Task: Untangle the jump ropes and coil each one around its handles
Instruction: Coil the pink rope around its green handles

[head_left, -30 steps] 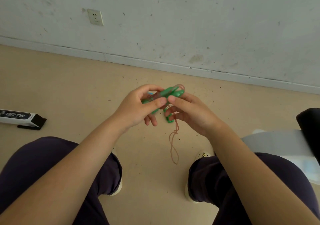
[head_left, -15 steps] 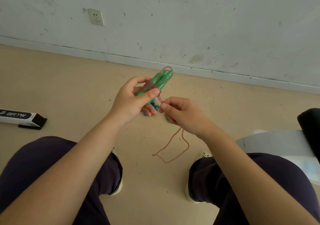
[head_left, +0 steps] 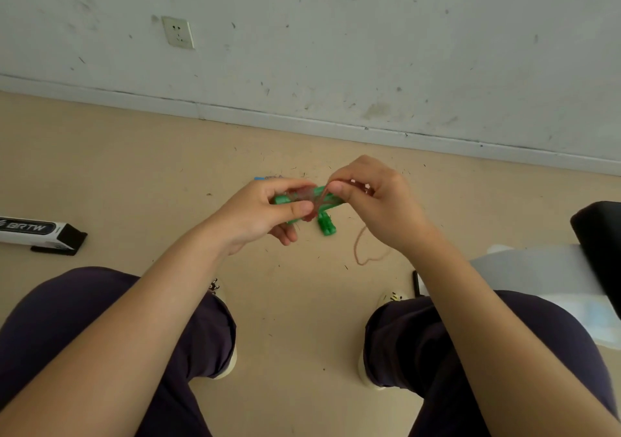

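Handles (head_left: 327, 200): green, lying crosswise btwn both hands, above floor, mid scene.
L hand (head_left: 260, 213): pinching handles w/ thumb.
R hand (head_left: 376, 201): pinching pink rope (head_left: 361, 252); rest is dangling in a loop near right.

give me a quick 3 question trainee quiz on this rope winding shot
1. True or false: the left hand holds the green handles.
2. Which hand pinches the pink cord? A left B right C neither
3. Fill in: the slack cord loop hangs below the ____ hand.

Key: 1 true; 2 B; 3 right
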### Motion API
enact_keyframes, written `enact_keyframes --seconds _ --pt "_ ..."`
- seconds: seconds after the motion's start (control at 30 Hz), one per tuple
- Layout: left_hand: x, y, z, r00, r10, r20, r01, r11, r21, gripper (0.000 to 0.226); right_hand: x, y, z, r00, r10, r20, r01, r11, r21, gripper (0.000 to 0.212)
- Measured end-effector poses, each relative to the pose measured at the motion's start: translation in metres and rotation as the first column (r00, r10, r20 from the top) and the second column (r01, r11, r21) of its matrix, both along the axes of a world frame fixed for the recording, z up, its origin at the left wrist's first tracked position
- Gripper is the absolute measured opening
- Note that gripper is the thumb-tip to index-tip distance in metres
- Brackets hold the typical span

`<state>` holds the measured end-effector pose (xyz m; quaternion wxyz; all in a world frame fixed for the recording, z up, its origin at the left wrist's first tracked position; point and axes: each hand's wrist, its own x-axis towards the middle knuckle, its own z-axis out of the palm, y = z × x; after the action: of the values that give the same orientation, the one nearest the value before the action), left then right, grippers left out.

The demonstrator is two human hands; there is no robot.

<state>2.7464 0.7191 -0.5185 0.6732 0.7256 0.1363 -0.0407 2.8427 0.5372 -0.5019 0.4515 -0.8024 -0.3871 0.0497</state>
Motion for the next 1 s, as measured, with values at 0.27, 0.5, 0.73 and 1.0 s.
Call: enact_keyframes --seconds 0.27,0.5,0.73,1.0 --pt "-0.003 -0.003 0.004 0.989 -0.15 -0.02 0.15 0.988 0.036 0.044 -0.002 0.003 -0.005 0.999 -0.045 0.031 0.045 0.999 0.004 0.009" --pt "-0.005 -0.007 0.006 0.981 -0.192 -0.036 0.189 0.979 -0.07 0.04 -0.007 0.013 -0.016 0.997 -0.063 0.046 0.064 0.998 -0.017 0.013" --pt "-0.004 -0.014 0.0 1.0 -0.03 0.0 0.03 1.0 -0.007 0.031 -0.014 0.019 -0.009 0.99 -0.071 -0.125 0.071 0.997 -0.002 0.016" --pt "-0.001 -0.008 0.001 0.989 -0.104 0.107 0.096 0.992 0.078 0.031 -0.015 0.02 -0.012 0.945 -0.212 -0.249 0.221 0.975 0.009 0.024"
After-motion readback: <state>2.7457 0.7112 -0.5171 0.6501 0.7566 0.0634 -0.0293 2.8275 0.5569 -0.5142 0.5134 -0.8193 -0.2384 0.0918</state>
